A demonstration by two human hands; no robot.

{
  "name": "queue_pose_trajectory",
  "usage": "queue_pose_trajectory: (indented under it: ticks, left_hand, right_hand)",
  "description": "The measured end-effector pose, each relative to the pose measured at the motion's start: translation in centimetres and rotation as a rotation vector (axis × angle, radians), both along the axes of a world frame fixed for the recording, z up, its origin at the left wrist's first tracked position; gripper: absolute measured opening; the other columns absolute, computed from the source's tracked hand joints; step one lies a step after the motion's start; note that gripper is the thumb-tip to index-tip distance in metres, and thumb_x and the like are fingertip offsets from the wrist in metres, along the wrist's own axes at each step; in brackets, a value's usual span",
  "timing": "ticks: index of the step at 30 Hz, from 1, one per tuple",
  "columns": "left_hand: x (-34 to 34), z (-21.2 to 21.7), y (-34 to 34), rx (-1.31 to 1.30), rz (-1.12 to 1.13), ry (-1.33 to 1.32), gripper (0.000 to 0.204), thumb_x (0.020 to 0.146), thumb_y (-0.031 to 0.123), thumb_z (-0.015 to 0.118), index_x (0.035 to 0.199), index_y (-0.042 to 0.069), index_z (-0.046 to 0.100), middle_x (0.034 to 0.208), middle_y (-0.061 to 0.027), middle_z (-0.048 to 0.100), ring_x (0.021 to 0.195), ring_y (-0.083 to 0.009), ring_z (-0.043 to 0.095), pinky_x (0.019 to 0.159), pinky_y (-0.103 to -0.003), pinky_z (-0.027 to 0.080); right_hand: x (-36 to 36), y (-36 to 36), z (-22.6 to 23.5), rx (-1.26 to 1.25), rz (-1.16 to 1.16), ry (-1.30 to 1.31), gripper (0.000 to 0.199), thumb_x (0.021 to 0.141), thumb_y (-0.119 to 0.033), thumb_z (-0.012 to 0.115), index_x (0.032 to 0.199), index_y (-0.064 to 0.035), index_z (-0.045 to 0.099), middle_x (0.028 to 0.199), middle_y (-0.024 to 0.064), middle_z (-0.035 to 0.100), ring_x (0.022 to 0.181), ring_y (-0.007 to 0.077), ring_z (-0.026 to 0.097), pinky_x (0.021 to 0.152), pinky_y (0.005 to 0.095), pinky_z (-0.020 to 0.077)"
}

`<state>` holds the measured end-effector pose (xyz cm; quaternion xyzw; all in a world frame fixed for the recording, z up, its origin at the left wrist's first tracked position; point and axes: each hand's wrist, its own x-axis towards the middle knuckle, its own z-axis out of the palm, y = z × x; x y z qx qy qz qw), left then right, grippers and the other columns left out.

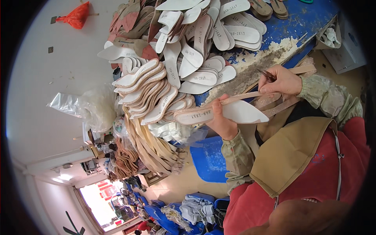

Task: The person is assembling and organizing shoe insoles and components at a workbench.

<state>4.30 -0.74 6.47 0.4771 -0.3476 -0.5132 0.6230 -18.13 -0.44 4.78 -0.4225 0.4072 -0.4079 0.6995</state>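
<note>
My left hand (224, 122) grips a white shoe insole (244, 112) across its middle, with the thumb on top. The insole has a rounded end, a pointed end and printed marks. A glittery beige strip (247, 95) runs along its edge from my left thumb to my right hand (280, 80). My right hand is closed, pinching that strip between thumb and fingers. A slim dark tool (266, 74) sticks out of the same hand; its kind is unclear. More strip hangs in loops beside my right wrist. Near my left hand lies a stack of insoles with glittery edges (145, 88).
White insoles (205, 78) are heaped over the blue worktable (274, 27), whose edge is worn. Beige strips (147, 145) hang by the stack. A blue plastic container (209, 158) stands below. Clear plastic bags (100, 113) lie at the left. A white box (344, 49) stands at the right.
</note>
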Motion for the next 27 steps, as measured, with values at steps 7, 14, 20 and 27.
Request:
queue_pose_trajectory:
  ticks: [7, 14, 20, 27]
  left_hand:
    - [-0.1, -0.3, -0.5, -0.027, 0.136, 0.036, 0.026, 0.087, 0.023, 0.066, 0.095, -0.001, 0.065, 0.089, -0.0140, 0.068, 0.072, -0.0174, 0.061, 0.071, -0.026, 0.050]
    - [-1.3, -1.3, -0.2, -0.008, 0.132, -0.052, 0.025, 0.087, 0.022, 0.065, 0.098, -0.001, 0.064, 0.091, -0.0146, 0.068, 0.075, -0.0169, 0.061, 0.072, -0.026, 0.049]
    - [-1.6, 0.9, -0.2, -0.105, -0.015, -0.125, 0.031, 0.086, 0.021, 0.062, 0.108, -0.001, 0.056, 0.099, -0.0192, 0.066, 0.083, -0.0223, 0.061, 0.079, -0.032, 0.049]
    - [-3.5, 1.4, 0.3, -0.020, -0.662, 0.649, 0.034, 0.085, 0.026, 0.054, 0.109, 0.002, 0.055, 0.104, -0.0159, 0.058, 0.089, -0.0255, 0.054, 0.086, -0.042, 0.043]
  right_hand:
    - [1.1, 1.4, 1.9, 0.030, -0.014, -0.014, 0.001, 0.078, -0.001, 0.068, 0.078, -0.0006, 0.067, 0.061, 0.0029, 0.059, 0.045, 0.0058, 0.047, 0.042, 0.0177, 0.0363]
    - [1.7, 3.6, 0.6, 0.240, -0.023, 0.056, 0.004, 0.077, -0.004, 0.069, 0.074, -0.0015, 0.067, 0.058, 0.0023, 0.057, 0.044, 0.0064, 0.045, 0.042, 0.0188, 0.0355]
    - [1.6, 3.1, 2.1, 0.157, -0.025, 0.042, 0.007, 0.076, -0.005, 0.070, 0.072, -0.0013, 0.066, 0.056, 0.0021, 0.055, 0.044, 0.0065, 0.043, 0.041, 0.0192, 0.0345]
    - [-1.3, 2.0, 2.3, 0.298, 0.209, -0.116, 0.008, 0.076, -0.006, 0.067, 0.080, 0.0002, 0.066, 0.058, 0.0036, 0.057, 0.044, 0.0091, 0.051, 0.038, 0.0206, 0.0362]
